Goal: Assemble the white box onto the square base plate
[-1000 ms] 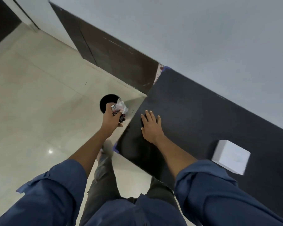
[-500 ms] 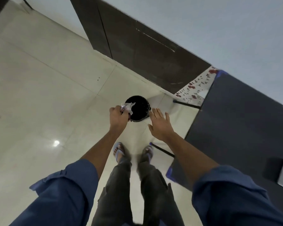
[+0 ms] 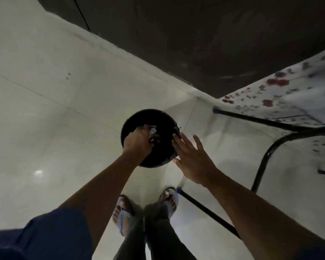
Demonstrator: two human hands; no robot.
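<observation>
My left hand (image 3: 139, 142) is closed around a crumpled clear wrapper (image 3: 152, 132) and holds it over the mouth of a round black bin (image 3: 164, 126) on the floor. My right hand (image 3: 192, 158) is open with fingers spread, just right of the bin, its fingertips at the bin's rim. The white box and the square base plate are out of view.
Pale floor tiles (image 3: 54, 128) stretch to the left. A dark wooden door (image 3: 195, 40) runs along the wall at the top. Black metal table legs (image 3: 261, 166) stand at right, near a floral patterned cloth (image 3: 289, 94). My sandalled feet (image 3: 146, 207) are below the bin.
The view has swung down and left from the black table to the floor. The white box has left the frame. Both hands have dropped closer to the bin, the wrapper now over its opening.
</observation>
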